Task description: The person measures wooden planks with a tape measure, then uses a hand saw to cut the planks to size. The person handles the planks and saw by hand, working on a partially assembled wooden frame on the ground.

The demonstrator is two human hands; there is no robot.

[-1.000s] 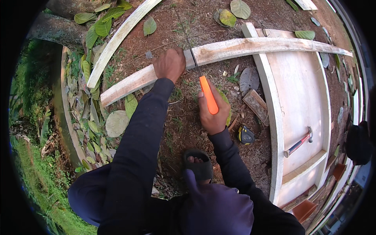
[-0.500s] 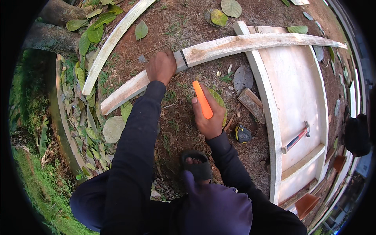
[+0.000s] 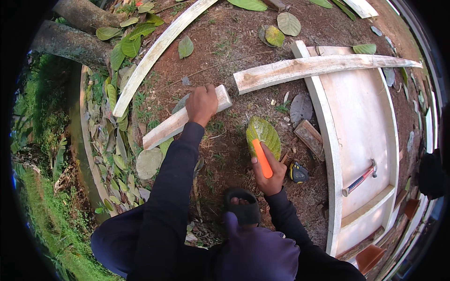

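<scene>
Gripping short plank (image 3: 171,126), orange handle (image 3: 262,158)

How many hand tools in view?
3: an orange-handled tool in the right hand, a tape measure on the ground just right of it, and a hammer on the wood-framed panel. More may be hidden near the dark right rim.

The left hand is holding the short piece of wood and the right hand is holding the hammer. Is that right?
Not quite: in the head view, the right hand holds an orange handle; the hammer lies inside the wooden frame. The left hand does hold the short piece of wood.
</scene>
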